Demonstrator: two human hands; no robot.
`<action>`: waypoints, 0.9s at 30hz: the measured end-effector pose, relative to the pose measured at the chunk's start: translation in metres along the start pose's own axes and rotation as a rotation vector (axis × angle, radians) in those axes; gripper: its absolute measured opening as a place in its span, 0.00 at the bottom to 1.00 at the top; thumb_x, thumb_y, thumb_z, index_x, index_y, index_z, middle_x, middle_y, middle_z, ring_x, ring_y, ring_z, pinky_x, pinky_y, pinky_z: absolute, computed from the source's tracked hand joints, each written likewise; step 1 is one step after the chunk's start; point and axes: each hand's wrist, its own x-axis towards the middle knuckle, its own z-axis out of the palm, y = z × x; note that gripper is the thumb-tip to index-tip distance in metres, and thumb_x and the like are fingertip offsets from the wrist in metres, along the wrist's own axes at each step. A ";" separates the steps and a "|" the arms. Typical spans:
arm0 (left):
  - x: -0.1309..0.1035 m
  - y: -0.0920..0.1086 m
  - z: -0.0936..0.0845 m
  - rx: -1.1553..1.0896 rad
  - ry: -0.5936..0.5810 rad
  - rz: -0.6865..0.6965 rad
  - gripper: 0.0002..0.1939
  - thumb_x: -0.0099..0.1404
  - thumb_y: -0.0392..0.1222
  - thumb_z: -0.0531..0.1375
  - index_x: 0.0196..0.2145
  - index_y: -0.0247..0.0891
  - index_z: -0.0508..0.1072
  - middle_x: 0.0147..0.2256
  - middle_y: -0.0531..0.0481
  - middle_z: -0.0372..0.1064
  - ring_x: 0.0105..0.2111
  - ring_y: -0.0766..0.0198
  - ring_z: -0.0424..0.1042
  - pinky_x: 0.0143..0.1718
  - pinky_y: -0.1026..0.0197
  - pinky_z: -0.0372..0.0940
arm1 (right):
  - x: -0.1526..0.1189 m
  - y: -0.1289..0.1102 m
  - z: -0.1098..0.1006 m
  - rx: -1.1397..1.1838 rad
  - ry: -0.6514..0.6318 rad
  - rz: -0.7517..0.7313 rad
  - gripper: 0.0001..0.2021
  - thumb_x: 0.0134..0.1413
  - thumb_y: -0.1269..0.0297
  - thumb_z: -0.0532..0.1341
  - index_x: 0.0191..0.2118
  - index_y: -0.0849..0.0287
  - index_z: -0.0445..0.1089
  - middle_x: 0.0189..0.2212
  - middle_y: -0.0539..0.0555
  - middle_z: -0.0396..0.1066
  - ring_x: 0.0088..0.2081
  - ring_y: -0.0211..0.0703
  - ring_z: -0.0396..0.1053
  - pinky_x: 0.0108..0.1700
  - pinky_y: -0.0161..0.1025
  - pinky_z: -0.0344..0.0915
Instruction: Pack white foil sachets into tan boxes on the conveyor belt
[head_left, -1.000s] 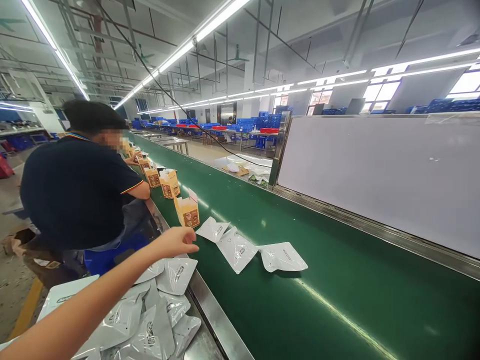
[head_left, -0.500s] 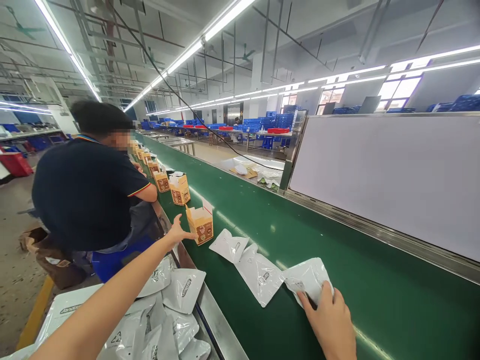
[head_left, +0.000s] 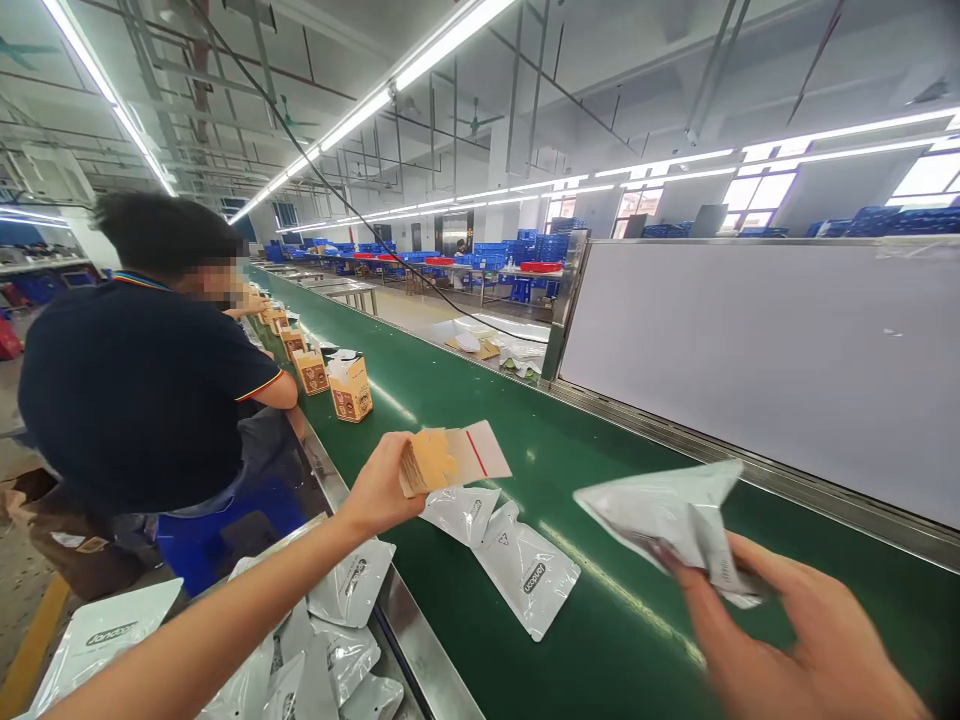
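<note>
Left hand [head_left: 379, 490] gripping open carton [head_left: 448, 457] above belt [head_left: 675, 600]; right hand [head_left: 795, 640] pinching white pouch [head_left: 667, 515] just beside. Best to square carton mouth toward pouch, then slide in narrow edge first.

carton [head_left: 442, 458]: tan, tipped, held above belt | pouch [head_left: 671, 520]: white, crumpled, lifted

Left hand [head_left: 382, 490] with carton [head_left: 442, 458], right hand [head_left: 810, 640] with pouch [head_left: 667, 515], both above green belt [head_left: 637, 640].
</note>
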 end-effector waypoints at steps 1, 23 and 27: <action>-0.007 0.013 0.006 0.043 0.000 0.081 0.29 0.44 0.33 0.60 0.46 0.38 0.60 0.45 0.45 0.61 0.48 0.53 0.64 0.50 0.50 0.62 | 0.003 -0.018 0.000 0.059 0.027 -0.081 0.08 0.54 0.66 0.61 0.41 0.54 0.67 0.31 0.54 0.70 0.33 0.47 0.68 0.37 0.43 0.65; -0.053 0.088 0.079 0.156 -0.033 0.628 0.35 0.46 0.25 0.52 0.54 0.35 0.52 0.49 0.37 0.60 0.51 0.50 0.62 0.52 0.44 0.65 | -0.021 -0.021 -0.005 0.718 -1.053 -0.036 0.32 0.47 0.62 0.66 0.59 0.53 0.58 0.57 0.55 0.61 0.56 0.51 0.59 0.58 0.47 0.59; -0.062 0.099 0.086 0.115 -0.125 0.675 0.36 0.46 0.26 0.52 0.55 0.35 0.51 0.50 0.37 0.61 0.53 0.50 0.62 0.54 0.44 0.62 | -0.034 -0.028 0.003 0.731 -0.998 0.061 0.16 0.55 0.62 0.59 0.50 0.53 0.66 0.48 0.52 0.69 0.47 0.46 0.68 0.50 0.41 0.66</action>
